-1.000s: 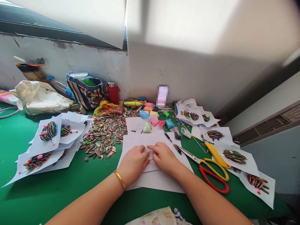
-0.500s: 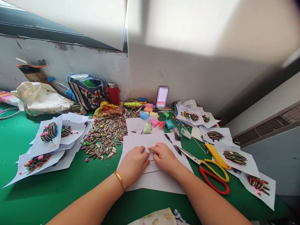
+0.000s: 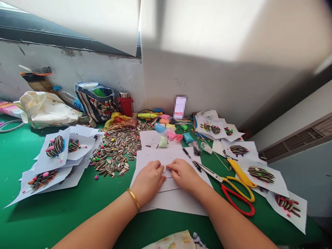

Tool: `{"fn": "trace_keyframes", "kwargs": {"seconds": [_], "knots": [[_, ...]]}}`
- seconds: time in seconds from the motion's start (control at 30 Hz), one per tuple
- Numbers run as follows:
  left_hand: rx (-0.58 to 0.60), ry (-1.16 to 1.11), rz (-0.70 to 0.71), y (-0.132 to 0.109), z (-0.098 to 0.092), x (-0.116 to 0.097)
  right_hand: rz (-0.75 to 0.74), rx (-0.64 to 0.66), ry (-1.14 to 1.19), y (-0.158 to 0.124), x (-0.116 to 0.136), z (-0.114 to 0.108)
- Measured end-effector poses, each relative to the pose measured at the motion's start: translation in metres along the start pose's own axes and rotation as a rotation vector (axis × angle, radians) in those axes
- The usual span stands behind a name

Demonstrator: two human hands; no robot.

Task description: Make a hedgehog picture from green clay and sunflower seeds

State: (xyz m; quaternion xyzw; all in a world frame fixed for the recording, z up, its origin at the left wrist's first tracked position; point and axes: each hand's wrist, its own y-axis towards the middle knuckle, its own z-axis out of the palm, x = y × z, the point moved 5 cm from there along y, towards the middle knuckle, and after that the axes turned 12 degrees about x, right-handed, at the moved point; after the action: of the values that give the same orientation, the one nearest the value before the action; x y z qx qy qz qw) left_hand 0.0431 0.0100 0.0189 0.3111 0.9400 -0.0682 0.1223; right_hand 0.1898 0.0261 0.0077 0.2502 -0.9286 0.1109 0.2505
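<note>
My left hand (image 3: pixel 148 180), with a gold bangle on the wrist, and my right hand (image 3: pixel 184 174) rest close together on a stack of white paper sheets (image 3: pixel 168 200) on the green table. The fingertips of both hands meet over a faint pencil outline on the top sheet and pinch a small white piece (image 3: pixel 164 168) between them. I cannot make out what the piece is. A heap of striped sunflower seeds (image 3: pixel 116 150) lies just left of the sheets.
Red and yellow scissors (image 3: pixel 233 193) lie right of my hands. Finished seed pictures on paper (image 3: pixel 54 152) pile up at the left and paper pictures (image 3: pixel 259 173) at the right. Small bags of coloured clay (image 3: pixel 168 133), a striped bag (image 3: pixel 97 100) and a red flask (image 3: pixel 126 103) stand by the wall.
Both hands have stayed on the paper; the fingertips have shifted slightly nearer me and closed on the small white piece.
</note>
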Motion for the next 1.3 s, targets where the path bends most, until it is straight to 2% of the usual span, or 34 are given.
{"fn": "trace_keyframes", "kwargs": {"seconds": [0.37,0.63,0.9,1.07,1.3], "knots": [[0.002,0.006,-0.001,0.000,0.000,0.000,-0.039,0.030,-0.080,-0.004,0.009,0.000],[0.001,0.000,0.003,0.000,0.001,0.002,-0.055,0.015,-0.051,-0.004,0.005,-0.003],[0.015,-0.007,-0.009,0.001,-0.001,0.002,-0.083,0.059,-0.114,-0.008,0.016,-0.003],[0.010,-0.005,-0.006,0.001,0.000,0.003,-0.092,0.054,-0.092,-0.009,0.012,-0.007],[0.014,-0.035,-0.012,0.001,0.000,0.005,-0.103,0.111,-0.122,-0.013,0.014,-0.004]]}}
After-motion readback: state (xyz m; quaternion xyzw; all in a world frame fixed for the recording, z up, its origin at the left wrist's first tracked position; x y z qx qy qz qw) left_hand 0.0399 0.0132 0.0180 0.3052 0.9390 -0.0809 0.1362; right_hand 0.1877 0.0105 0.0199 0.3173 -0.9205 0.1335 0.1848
